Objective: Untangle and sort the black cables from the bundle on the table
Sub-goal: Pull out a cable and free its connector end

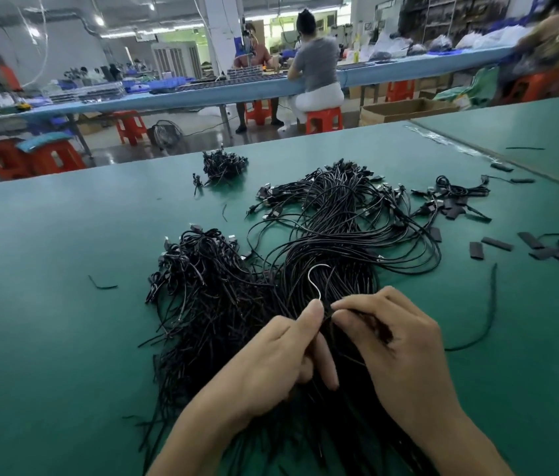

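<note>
Centrally, left hand (271,359), right hand (398,341), both pinching cables (326,235)

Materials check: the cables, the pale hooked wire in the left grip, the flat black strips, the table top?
Cables: thin black semi-glossy jacket, likely plastic or rubber; they bend freely, and the plug ends glint like metal. Pale hooked wire: holds its curve, probably a metal-cored tie. Flat black strips: matte cut lengths, perhaps heat-shrink tubing. Table top: smooth green mat with a faint sheen.
</note>
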